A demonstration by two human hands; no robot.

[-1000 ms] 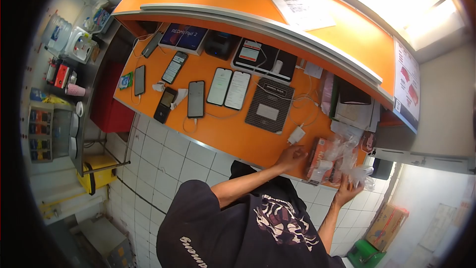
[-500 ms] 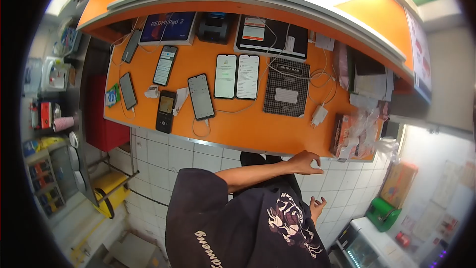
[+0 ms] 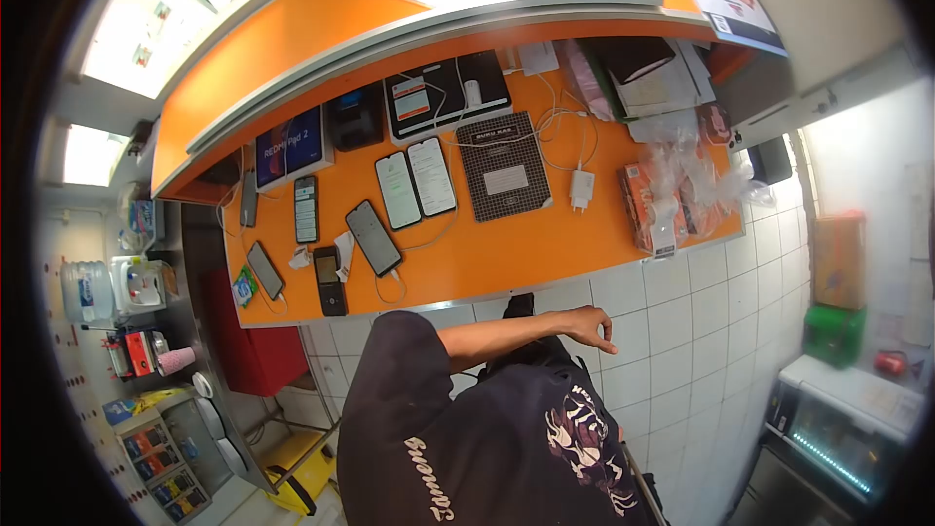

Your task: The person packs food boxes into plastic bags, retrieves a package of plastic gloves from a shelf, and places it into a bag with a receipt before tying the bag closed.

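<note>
My left hand (image 3: 589, 327) reaches across the front of my body, over the tiled floor just below the counter edge. Its fingers are loosely bent and it holds nothing. I cannot see my right hand; it is hidden beside my dark shirt (image 3: 487, 438). Nearest on the orange counter (image 3: 526, 258) are a checkered cash book (image 3: 504, 168), a white charger plug (image 3: 581, 190) and an orange box (image 3: 643, 200) with clear plastic bags (image 3: 687, 170). Two phones with lit screens, one (image 3: 397, 190) beside another (image 3: 431, 177), lie left of the book.
Further left lie a charging phone (image 3: 374, 238), a black handheld device (image 3: 330, 281) and more phones. A tablet box (image 3: 292, 148) and a black printer-like device (image 3: 355, 117) stand at the back. Papers (image 3: 667, 88) are piled back right. A glass-fronted cabinet (image 3: 838, 429) stands on the right.
The view has turned, so the counter appears shifted left and tilted. My left hand has dropped away from the counter edge, its fingers now hanging down. My right hand has gone out of sight.
</note>
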